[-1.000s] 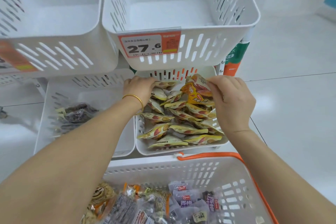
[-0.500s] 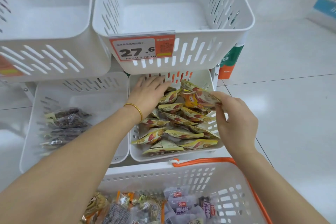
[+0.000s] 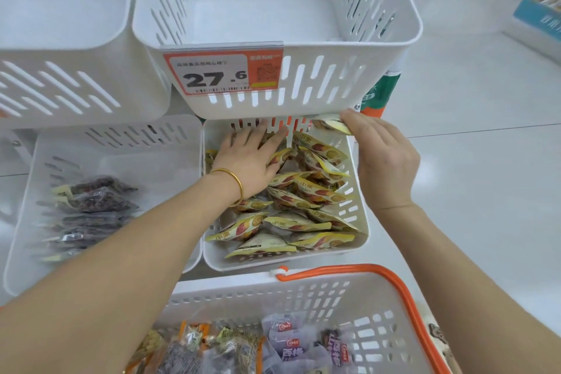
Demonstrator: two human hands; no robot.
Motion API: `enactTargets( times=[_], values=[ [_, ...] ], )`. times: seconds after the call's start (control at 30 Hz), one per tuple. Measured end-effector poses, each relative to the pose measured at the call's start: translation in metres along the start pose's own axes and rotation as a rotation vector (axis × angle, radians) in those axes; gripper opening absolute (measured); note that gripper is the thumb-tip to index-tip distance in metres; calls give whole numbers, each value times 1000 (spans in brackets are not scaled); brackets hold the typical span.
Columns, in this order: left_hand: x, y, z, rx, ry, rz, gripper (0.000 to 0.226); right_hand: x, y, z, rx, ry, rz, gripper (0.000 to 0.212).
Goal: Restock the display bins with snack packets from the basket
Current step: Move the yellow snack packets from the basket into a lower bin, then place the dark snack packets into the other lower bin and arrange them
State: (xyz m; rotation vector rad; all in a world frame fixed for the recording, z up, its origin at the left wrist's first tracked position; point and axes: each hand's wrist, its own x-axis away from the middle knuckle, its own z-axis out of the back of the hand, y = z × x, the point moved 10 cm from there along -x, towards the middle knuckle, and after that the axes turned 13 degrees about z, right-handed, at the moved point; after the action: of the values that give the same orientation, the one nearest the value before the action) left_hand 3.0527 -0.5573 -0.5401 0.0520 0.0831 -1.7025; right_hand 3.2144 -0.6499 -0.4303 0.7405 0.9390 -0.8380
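A lower white display bin (image 3: pixel 361 222) holds several yellow snack packets (image 3: pixel 291 223). My left hand (image 3: pixel 247 162), with a gold bangle at the wrist, lies flat with spread fingers on the packets at the back of that bin. My right hand (image 3: pixel 382 161) is at the bin's back right corner, under the upper bin, pinching one yellow packet (image 3: pixel 332 126). In front of the bins stands the white basket (image 3: pixel 306 291) with an orange handle. Mixed snack packets (image 3: pixel 243 346) lie in it.
Above is an empty white bin (image 3: pixel 303 91) with a price tag reading 27.6 (image 3: pixel 221 74). The lower left bin (image 3: pixel 27 212) holds dark packets (image 3: pixel 91 203). Another empty bin (image 3: pixel 76 94) is at the upper left. White floor lies to the right.
My left hand slid deeper and flattened on the packets. My right hand rose with a packet to the back right corner. The view moved closer to the bins.
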Motion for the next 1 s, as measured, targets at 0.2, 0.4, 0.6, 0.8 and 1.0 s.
enactTargets(
  times=[0.2, 0.4, 0.6, 0.8, 1.0],
  values=[
    [-1, -6, 1, 2, -15, 40, 71, 31, 13, -89, -54, -709, -339, 39],
    [12, -1, 5, 78, 62, -35, 65, 52, 32, -132, -117, -989, -405, 36],
    [16, -10, -7, 11, 53, 42, 63, 43, 0, -108, -160, -770, -110, 44],
    [11, -12, -4, -7, -68, 61, 65, 62, 4, -119, -205, -1008, -162, 51],
    [100, -23, 34, 219, -65, 35, 59, 53, -28, -26, -356, -696, -464, 36]
  ],
)
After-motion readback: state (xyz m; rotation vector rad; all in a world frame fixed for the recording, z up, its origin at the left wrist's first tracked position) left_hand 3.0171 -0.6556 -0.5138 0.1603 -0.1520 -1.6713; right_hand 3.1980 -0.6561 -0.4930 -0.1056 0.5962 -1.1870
